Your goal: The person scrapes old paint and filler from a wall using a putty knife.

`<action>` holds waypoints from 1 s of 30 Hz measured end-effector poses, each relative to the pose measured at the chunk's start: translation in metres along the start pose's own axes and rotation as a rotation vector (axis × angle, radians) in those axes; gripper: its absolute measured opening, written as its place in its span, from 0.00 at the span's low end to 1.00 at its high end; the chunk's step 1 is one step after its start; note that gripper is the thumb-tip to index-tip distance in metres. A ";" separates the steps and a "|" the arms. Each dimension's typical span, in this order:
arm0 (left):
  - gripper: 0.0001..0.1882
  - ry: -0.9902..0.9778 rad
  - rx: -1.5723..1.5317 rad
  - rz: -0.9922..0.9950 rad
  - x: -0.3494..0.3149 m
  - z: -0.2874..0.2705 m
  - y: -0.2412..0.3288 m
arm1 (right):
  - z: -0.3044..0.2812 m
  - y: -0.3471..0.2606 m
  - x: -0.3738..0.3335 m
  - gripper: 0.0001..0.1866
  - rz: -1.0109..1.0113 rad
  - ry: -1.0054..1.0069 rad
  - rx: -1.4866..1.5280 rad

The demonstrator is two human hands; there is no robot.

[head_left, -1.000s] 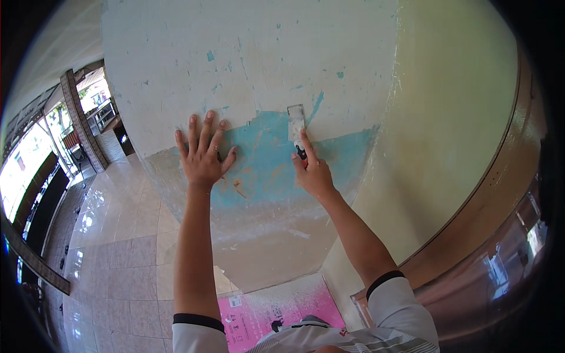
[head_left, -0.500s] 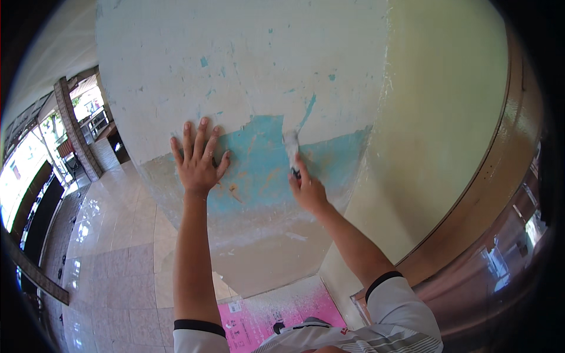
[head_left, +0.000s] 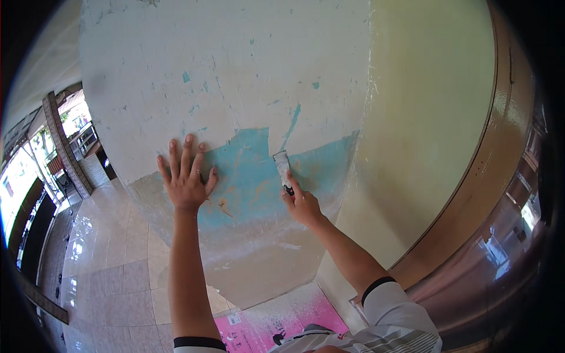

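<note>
In front of me stands a wall (head_left: 223,76) with whitish paint, flaked in small spots. Across its lower part runs a bare turquoise patch (head_left: 247,182) with brownish scuffs and a ragged upper edge. My left hand (head_left: 187,182) lies flat on the wall, fingers spread, over the left end of that patch. My right hand (head_left: 303,205) is closed round the dark handle of a paint scraper (head_left: 282,167). The scraper's pale-smeared blade points up, its tip at the edge between turquoise and white, below a thin turquoise streak (head_left: 292,125).
A pink printed sheet (head_left: 259,332) dusted with white flakes covers the floor at the wall's foot. A yellowish-green wall (head_left: 424,117) adjoins on the right, beside a brown wooden frame (head_left: 471,182). Glossy tiles (head_left: 126,282) extend left, toward a pillar (head_left: 65,144) and bright opening.
The view has shifted, so the wall sits lower and further left. The scraper has come slightly down the wall, away from the turquoise streak's lower end. My left hand keeps its place on the wall.
</note>
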State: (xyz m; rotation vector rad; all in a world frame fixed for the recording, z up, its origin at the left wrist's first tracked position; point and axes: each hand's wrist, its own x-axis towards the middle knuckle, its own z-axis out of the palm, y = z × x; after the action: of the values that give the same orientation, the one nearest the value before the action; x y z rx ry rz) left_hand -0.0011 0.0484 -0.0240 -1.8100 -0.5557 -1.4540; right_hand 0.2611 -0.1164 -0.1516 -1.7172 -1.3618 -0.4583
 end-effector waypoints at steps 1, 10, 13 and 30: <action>0.27 0.001 0.003 0.004 0.001 0.001 0.001 | 0.001 0.004 0.000 0.37 -0.023 0.026 0.020; 0.27 -0.014 0.000 0.000 -0.002 -0.001 -0.001 | -0.013 -0.022 0.003 0.38 0.147 -0.115 -0.021; 0.27 -0.003 0.011 0.003 0.000 -0.004 -0.002 | -0.007 -0.017 -0.012 0.38 0.169 -0.157 0.006; 0.24 0.017 -0.025 -0.003 -0.002 0.000 0.000 | -0.006 -0.029 0.000 0.40 0.072 -0.055 -0.054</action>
State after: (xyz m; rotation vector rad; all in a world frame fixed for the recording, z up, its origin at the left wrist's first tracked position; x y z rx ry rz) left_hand -0.0015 0.0491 -0.0258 -1.8155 -0.5339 -1.4832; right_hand 0.2355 -0.1212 -0.1364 -1.8283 -1.3327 -0.4135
